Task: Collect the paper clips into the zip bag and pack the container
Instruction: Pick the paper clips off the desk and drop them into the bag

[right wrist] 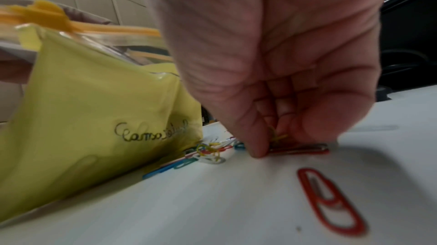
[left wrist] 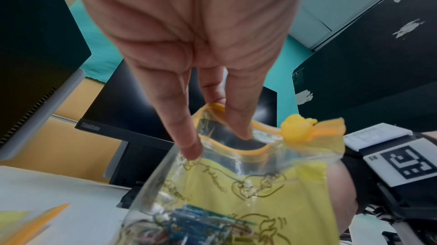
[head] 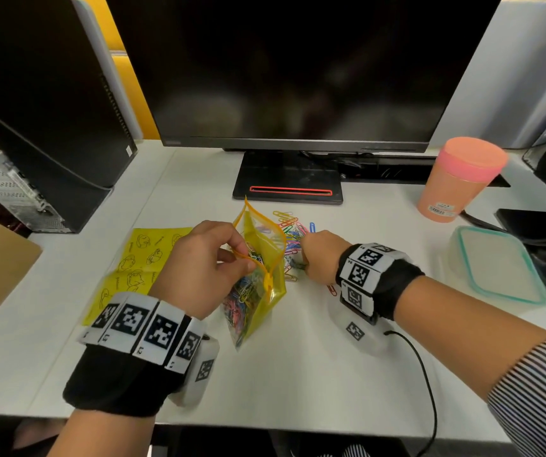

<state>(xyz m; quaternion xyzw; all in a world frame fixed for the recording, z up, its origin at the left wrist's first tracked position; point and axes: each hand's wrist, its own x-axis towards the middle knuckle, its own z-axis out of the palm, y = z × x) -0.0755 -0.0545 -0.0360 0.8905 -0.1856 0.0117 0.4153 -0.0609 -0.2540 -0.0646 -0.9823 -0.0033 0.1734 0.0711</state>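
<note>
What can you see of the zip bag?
The zip bag is yellow-tinted clear plastic with line drawings, an orange zip track and a yellow slider. It stands on the desk with its mouth open, partly filled with coloured paper clips. The left hand pinches its rim.

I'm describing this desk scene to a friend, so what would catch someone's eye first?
Mid-desk, the left hand holds a yellow zip bag open, with colourful paper clips already inside. Just right of it, the right hand pinches up clips from the bright loose pile on the white desk. A big dark monitor looms behind.
</note>
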